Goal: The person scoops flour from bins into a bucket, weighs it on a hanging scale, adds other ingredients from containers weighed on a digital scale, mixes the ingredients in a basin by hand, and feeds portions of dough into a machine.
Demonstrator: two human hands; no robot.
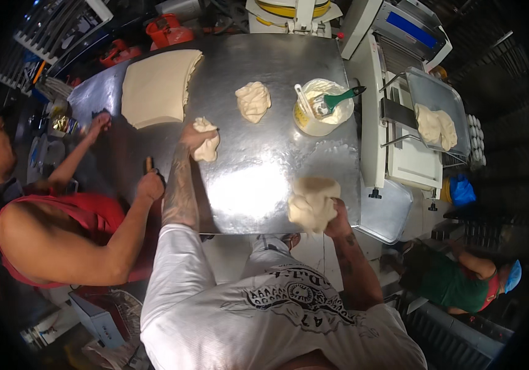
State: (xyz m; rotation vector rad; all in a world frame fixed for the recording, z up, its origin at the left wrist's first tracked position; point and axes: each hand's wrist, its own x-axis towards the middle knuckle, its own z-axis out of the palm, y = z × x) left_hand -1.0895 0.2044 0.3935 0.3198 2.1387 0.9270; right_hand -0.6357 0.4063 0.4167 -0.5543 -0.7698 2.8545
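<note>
My left hand (194,134) is closed on a lump of dough (206,148) that rests on the metal table (240,55). Held in my right hand (337,219) is a larger piece of dough (311,200), slightly blurred, near the table's front right. A third dough lump (253,102) lies alone towards the middle of the tabletop. At the right stands a white tub (314,126) of pale cream-coloured stuff, with a green-handled brush (338,98) and a white handle sticking out of it.
A thick dough slab (156,89) covers the far left. Close on my left, a co-worker in red (86,240) reaches over the table. Right of it are a white machine (388,111) and a tray (440,92) bearing dough. Another person (455,277) is at lower right.
</note>
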